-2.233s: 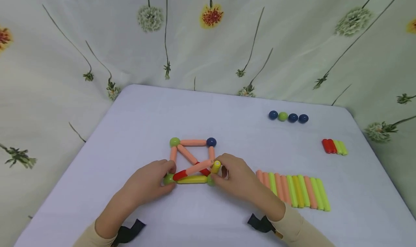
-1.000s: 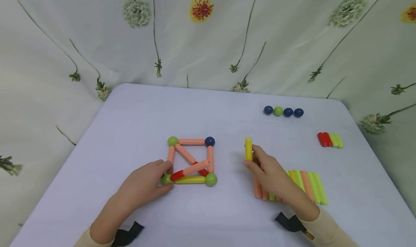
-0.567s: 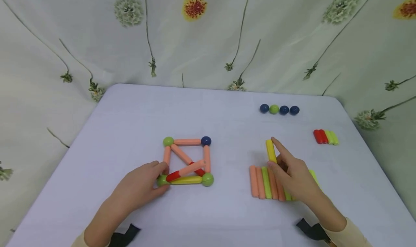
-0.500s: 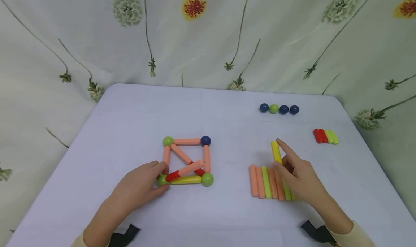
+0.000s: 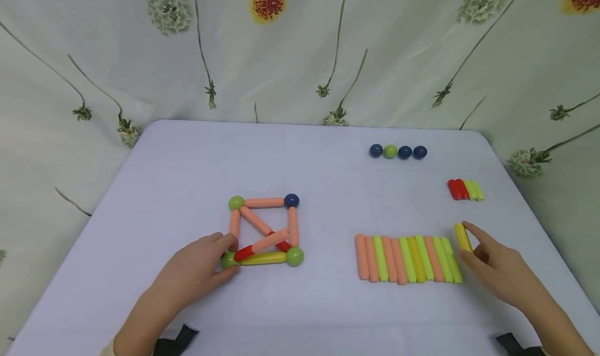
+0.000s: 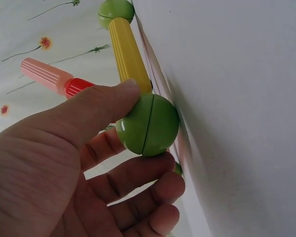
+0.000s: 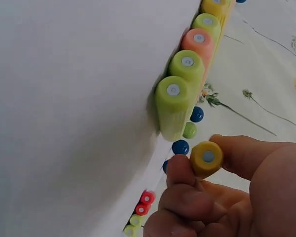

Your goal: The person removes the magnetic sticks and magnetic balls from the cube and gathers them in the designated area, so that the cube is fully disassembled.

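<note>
My left hand [image 5: 199, 265] grips a green ball [image 6: 148, 125] at the near left corner of a square frame of magnetic rods and balls, thumb on one side and fingers on the other. From that ball a yellow rod [image 5: 264, 258] runs to another green ball [image 5: 295, 256]. A red rod [image 5: 244, 253] joined to a pink rod [image 5: 271, 240] slants up from the held corner. My right hand [image 5: 501, 267] pinches a loose yellow magnetic rod [image 5: 463, 237] between thumb and finger, just right of the row of rods [image 5: 407, 259]. The rod's metal-tipped end faces the right wrist camera.
Pink, green and yellow rods lie side by side in that row. Behind it are a line of blue and green balls [image 5: 404, 152] and a small group of short red and green rods [image 5: 465, 189]. A flowered cloth [image 5: 290, 59] hangs behind the white table [image 5: 328, 314].
My right hand has carried the yellow rod from the frame rightward, over the row of rods, to its right end. The left hand stays at the same corner ball. The head view has shifted slightly.
</note>
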Demonstrator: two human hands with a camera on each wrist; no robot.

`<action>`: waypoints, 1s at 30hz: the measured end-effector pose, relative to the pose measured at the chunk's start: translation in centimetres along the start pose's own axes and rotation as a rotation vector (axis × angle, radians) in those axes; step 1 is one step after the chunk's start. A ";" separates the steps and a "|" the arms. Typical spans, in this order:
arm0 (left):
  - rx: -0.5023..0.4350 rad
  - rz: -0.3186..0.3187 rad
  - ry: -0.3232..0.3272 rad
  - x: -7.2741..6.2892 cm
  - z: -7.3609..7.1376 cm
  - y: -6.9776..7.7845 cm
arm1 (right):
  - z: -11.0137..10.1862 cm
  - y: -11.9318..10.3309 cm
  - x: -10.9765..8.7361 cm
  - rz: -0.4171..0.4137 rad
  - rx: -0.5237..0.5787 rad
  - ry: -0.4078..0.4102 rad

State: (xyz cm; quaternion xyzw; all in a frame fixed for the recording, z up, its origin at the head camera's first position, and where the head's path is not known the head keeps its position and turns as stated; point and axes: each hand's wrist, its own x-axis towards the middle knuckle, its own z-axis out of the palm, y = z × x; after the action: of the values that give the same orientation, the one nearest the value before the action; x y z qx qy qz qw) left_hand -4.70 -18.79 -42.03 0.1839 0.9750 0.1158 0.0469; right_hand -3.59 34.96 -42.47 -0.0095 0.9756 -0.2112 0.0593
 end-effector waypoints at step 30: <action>0.064 0.014 0.011 -0.4 -0.4 0.5 | 1.0 -10.1 2.0 -0.142 -0.121 0.021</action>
State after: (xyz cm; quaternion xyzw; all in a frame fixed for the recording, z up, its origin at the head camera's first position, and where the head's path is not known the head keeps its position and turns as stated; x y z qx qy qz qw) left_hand -4.24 -18.56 -41.49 0.1916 0.9771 0.0861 0.0347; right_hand -5.50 25.25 -39.40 -0.0801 0.9840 -0.1554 0.0333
